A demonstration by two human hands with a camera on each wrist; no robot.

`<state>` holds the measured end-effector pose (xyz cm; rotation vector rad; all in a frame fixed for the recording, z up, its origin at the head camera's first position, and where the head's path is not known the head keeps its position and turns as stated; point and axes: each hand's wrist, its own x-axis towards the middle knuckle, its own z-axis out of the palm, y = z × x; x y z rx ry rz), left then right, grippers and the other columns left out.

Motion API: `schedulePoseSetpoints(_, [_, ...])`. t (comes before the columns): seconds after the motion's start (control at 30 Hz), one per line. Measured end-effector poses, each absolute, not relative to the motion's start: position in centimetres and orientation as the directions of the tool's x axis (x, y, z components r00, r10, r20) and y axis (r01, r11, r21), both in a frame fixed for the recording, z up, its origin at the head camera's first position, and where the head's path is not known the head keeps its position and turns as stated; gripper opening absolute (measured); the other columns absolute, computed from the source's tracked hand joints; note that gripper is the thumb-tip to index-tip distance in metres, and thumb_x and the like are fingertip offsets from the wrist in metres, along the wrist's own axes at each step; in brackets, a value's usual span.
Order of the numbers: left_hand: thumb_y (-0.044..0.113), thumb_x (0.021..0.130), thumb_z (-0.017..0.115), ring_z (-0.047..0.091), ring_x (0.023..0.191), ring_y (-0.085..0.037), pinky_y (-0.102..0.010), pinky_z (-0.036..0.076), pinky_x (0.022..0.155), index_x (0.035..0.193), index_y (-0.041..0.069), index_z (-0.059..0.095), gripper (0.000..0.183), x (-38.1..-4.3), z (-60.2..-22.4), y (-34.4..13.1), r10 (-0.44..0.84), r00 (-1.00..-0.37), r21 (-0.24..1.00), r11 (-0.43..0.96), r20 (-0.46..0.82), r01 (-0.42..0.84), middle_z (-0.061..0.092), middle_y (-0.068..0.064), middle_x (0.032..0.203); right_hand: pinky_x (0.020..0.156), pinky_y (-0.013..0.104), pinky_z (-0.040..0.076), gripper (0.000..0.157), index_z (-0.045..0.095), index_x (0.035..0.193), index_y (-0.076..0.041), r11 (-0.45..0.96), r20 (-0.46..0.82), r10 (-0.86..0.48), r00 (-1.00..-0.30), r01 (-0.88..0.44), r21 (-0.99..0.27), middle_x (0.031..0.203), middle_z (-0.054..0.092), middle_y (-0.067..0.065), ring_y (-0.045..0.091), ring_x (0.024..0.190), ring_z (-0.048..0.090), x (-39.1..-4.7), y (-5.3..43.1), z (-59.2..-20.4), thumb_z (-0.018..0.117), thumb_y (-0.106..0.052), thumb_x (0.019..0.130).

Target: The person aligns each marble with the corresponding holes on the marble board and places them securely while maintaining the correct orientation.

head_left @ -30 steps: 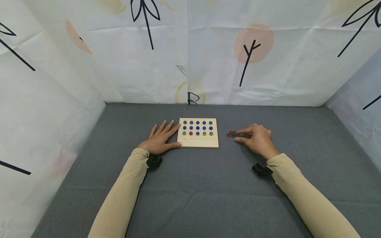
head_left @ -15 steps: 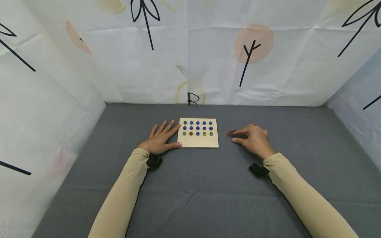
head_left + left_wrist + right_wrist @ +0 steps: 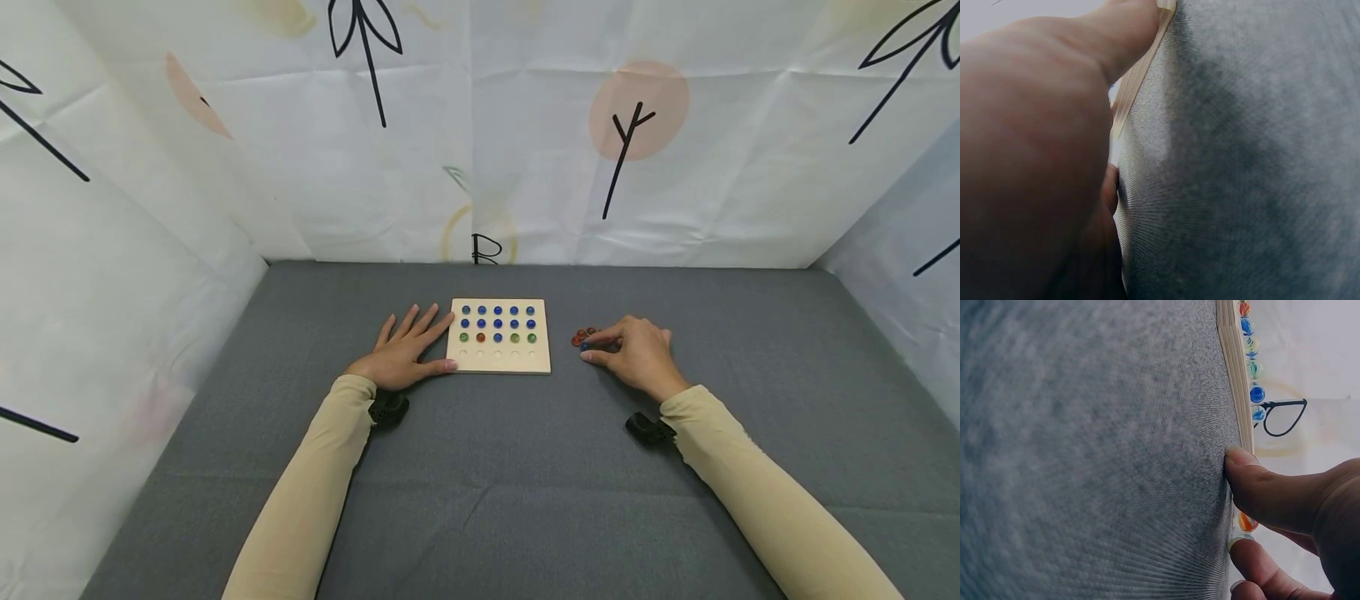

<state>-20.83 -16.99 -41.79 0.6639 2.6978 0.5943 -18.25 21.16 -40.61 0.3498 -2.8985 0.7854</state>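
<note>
A pale wooden board [image 3: 498,366] carries rows of marbles in its upper hollows: blue ones in the two far rows, then green, red and blue. The nearest row of hollows is bare. My left hand [image 3: 400,356] lies spread at the board's left side, thumb and forefinger touching its edge. To the right, my right hand [image 3: 641,356] pinches a blue marble [image 3: 584,347] between thumb and forefinger, low over the cloth. Orange-red marbles [image 3: 577,339] lie just beyond the fingertips; the fingers partly hide this group. In the right wrist view, an orange marble [image 3: 1247,522] shows behind the thumb.
Grey cloth [image 3: 480,483] covers the table. A white patterned curtain [image 3: 540,167] hangs behind it and along both sides. Dark wrist cameras [image 3: 649,428] sit under both cuffs.
My right hand has shifted slightly left, its thumb and forefinger coming together on the blue marble, which has moved a little nearer. The left hand and the board have stayed put.
</note>
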Motion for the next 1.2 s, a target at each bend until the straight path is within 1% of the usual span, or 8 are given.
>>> schedulePoseSetpoints(0.2, [0.055,0.1,0.058,-0.01,0.155,-0.032,-0.055,-0.013,0.121,0.165,0.022,0.012,0.086,-20.4,-41.1,-16.7,0.489,-0.853,0.443,0.815,-0.181,0.373,0.0,-0.009,0.17,0.071,0.048,0.027,0.021,0.083,0.101,-0.009,0.841,0.17,-0.186,-0.968,-0.246,-0.481,0.094,0.068,0.013,0.028,0.079,0.053,-18.1,21.0,-40.5,0.085,-0.023,0.085])
schedulePoseSetpoints(0.3, [0.059,0.099,0.056,-0.01,0.155,-0.033,-0.055,-0.014,0.121,0.165,0.022,0.013,0.087,-20.5,-41.3,-16.8,0.498,-0.85,0.46,0.804,-0.173,0.377,0.0,-0.009,0.171,0.073,0.049,0.028,0.021,0.083,0.1,-0.009,0.838,0.178,-0.187,-0.966,-0.251,-0.484,0.094,0.068,0.013,0.029,0.08,0.054,-18.0,21.1,-40.3,0.086,-0.023,0.084])
schedulePoseSetpoints(0.47, [0.069,0.097,0.05,-0.013,0.155,-0.029,-0.051,-0.016,0.121,0.166,0.025,0.01,0.091,-20.8,-41.7,-17.0,0.496,-0.849,0.458,0.807,-0.181,0.374,-0.003,-0.005,0.171,0.075,0.052,0.029,0.022,0.083,0.1,-0.008,0.829,0.209,-0.198,-0.958,-0.278,-0.486,0.094,0.068,0.013,0.031,0.082,0.055,-18.0,21.0,-39.9,0.086,-0.022,0.083])
schedulePoseSetpoints(0.73, [0.068,0.097,0.052,-0.011,0.155,-0.033,-0.056,-0.016,0.12,0.166,0.024,0.012,0.091,-20.7,-41.6,-17.1,0.515,-0.843,0.49,0.78,-0.153,0.388,0.0,-0.01,0.171,0.08,0.055,0.031,0.021,0.083,0.101,-0.008,0.8,0.239,-0.235,-0.942,-0.328,-0.503,0.093,0.068,0.013,0.03,0.082,0.055,-17.7,20.4,-39.3,0.087,-0.019,0.083])
schedulePoseSetpoints(0.83, [0.072,0.096,0.048,-0.013,0.155,-0.03,-0.054,-0.017,0.12,0.166,0.027,0.009,0.091,-21.0,-42.1,-17.3,0.514,-0.843,0.483,0.785,-0.159,0.387,-0.003,-0.006,0.171,0.083,0.056,0.033,0.022,0.083,0.102,-0.008,0.791,0.252,-0.249,-0.935,-0.347,-0.504,0.093,0.068,0.012,0.03,0.082,0.056,-17.7,20.0,-39.1,0.086,-0.019,0.083])
schedulePoseSetpoints(0.9, [0.072,0.096,0.048,-0.014,0.155,-0.027,-0.051,-0.017,0.121,0.165,0.028,0.009,0.091,-21.0,-42.0,-17.2,0.503,-0.847,0.474,0.796,-0.173,0.376,-0.004,-0.003,0.171,0.085,0.057,0.034,0.022,0.083,0.103,-0.008,0.787,0.255,-0.257,-0.932,-0.355,-0.504,0.093,0.068,0.013,0.031,0.082,0.056,-17.6,19.7,-39.1,0.086,-0.019,0.084])
schedulePoseSetpoints(1.03, [0.072,0.095,0.049,-0.014,0.155,-0.028,-0.051,-0.017,0.121,0.165,0.028,0.009,0.092,-21.0,-42.0,-17.2,0.501,-0.847,0.474,0.798,-0.177,0.373,-0.004,-0.004,0.171,0.086,0.055,0.039,0.022,0.083,0.102,-0.008,0.777,0.262,-0.27,-0.927,-0.371,-0.509,0.092,0.067,0.012,0.032,0.084,0.057,-17.5,18.9,-38.9,0.086,-0.019,0.084])
schedulePoseSetpoints(1.2, [0.072,0.095,0.049,-0.014,0.155,-0.027,-0.05,-0.017,0.121,0.165,0.028,0.009,0.092,-21.1,-42.2,-17.2,0.496,-0.848,0.465,0.805,-0.184,0.37,-0.004,-0.004,0.171,0.084,0.051,0.042,0.021,0.083,0.102,-0.008,0.759,0.272,-0.286,-0.919,-0.39,-0.521,0.089,0.067,0.011,0.032,0.085,0.058,-17.5,17.8,-39.0,0.086,-0.019,0.084])
